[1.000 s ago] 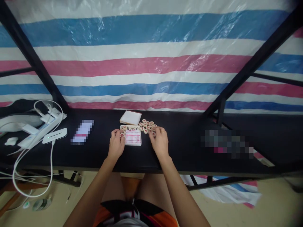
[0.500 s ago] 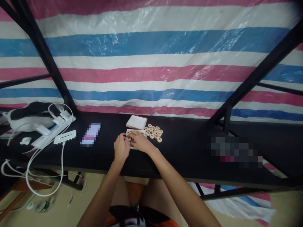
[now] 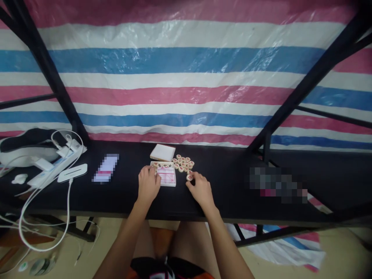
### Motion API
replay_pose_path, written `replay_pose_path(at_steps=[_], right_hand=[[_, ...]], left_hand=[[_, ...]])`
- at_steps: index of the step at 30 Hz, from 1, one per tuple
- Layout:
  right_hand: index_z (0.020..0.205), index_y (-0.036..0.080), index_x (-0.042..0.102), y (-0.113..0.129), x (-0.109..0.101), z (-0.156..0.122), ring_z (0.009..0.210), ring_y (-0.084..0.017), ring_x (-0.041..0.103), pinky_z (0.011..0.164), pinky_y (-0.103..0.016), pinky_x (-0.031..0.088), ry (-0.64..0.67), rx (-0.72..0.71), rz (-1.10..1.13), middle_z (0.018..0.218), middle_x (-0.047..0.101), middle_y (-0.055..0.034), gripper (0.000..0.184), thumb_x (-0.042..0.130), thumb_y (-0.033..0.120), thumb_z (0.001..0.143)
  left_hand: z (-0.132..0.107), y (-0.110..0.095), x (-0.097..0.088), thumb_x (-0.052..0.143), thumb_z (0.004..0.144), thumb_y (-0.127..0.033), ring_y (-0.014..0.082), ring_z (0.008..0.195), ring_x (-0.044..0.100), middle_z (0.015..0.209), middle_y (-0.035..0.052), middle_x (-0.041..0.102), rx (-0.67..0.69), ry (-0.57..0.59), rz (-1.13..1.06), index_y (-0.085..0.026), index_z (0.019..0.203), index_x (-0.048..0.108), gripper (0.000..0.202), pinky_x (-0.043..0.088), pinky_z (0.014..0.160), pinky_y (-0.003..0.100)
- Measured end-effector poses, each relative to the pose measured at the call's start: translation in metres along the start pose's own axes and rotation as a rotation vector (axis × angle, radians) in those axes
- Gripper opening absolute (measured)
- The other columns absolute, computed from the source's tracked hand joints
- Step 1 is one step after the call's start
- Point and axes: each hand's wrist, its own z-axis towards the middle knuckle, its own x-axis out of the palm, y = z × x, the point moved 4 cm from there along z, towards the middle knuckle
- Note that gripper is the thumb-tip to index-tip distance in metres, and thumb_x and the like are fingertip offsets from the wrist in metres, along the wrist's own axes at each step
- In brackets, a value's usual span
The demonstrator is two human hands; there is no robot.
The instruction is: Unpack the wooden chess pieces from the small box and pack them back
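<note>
A shallow white box [image 3: 171,183] lies on the black table in front of me, with a row of Chinese chess pieces [image 3: 161,165] along its far side and a pink-lined sheet [image 3: 167,176] showing in the rest. My left hand [image 3: 149,183] is curled over the box's left side, gripping it and hiding that edge. Off to the right of the box, my right hand [image 3: 201,188] pinches a round chess piece [image 3: 189,178] between thumb and fingers, low over the tabletop. Beyond it sits a cluster of loose pieces [image 3: 183,164] with red characters.
Behind the open box lies its lid [image 3: 163,152]. A blurred phone [image 3: 106,168] is on the left, beside a white device [image 3: 72,173] with a cable and a power strip [image 3: 58,164]. A pixelated object [image 3: 277,184] lies far right. Black frame posts [image 3: 62,97] rise at both sides.
My right hand has left the box and moved right to the loose pieces, where it pinches one. The box's inside now shows. My left hand stays at the box's left side.
</note>
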Motion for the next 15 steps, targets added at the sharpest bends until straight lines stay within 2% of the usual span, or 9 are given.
replay_pose_path(at_steps=[3,6,10,15], right_hand=[[0.103,0.020,0.056,-0.006,0.008,0.001,0.089,-0.020,0.055,0.072,-0.029,0.035,-0.005,-0.015,0.005,0.095,0.061,-0.0057,0.020,0.050,0.024,0.085],[0.104,0.018,0.054,-0.008,0.009,0.001,0.087,-0.019,0.056,0.072,-0.028,0.035,-0.018,-0.019,0.056,0.093,0.061,-0.0048,0.019,0.048,0.021,0.087],[0.095,0.018,0.057,-0.007,0.010,-0.001,0.086,-0.019,0.055,0.073,-0.028,0.035,0.007,-0.055,0.006,0.090,0.062,-0.0052,0.014,0.047,0.018,0.086],[0.109,0.019,0.059,-0.004,0.011,-0.002,0.093,-0.022,0.054,0.076,-0.031,0.036,0.007,-0.119,-0.026,0.102,0.063,-0.0080,0.025,0.046,0.021,0.088]], left_hand=[[-0.004,-0.004,0.001,0.047,0.085,-0.024,0.0285,0.112,0.047,0.114,0.0135,0.053,0.110,0.017,0.010,-0.017,0.112,0.057,0.030,0.041,0.093,0.043],[-0.010,0.005,0.001,0.049,0.084,-0.025,0.0274,0.109,0.048,0.116,0.0136,0.052,0.086,0.043,-0.009,-0.017,0.114,0.056,0.032,0.042,0.091,0.043],[-0.014,0.013,0.001,0.048,0.085,-0.024,0.0249,0.108,0.049,0.115,0.0119,0.052,0.055,0.055,-0.083,-0.017,0.115,0.055,0.032,0.042,0.093,0.041],[-0.013,0.012,0.004,0.047,0.086,-0.024,0.0241,0.105,0.049,0.112,0.0106,0.055,0.037,0.107,-0.098,-0.017,0.115,0.054,0.031,0.042,0.092,0.041]])
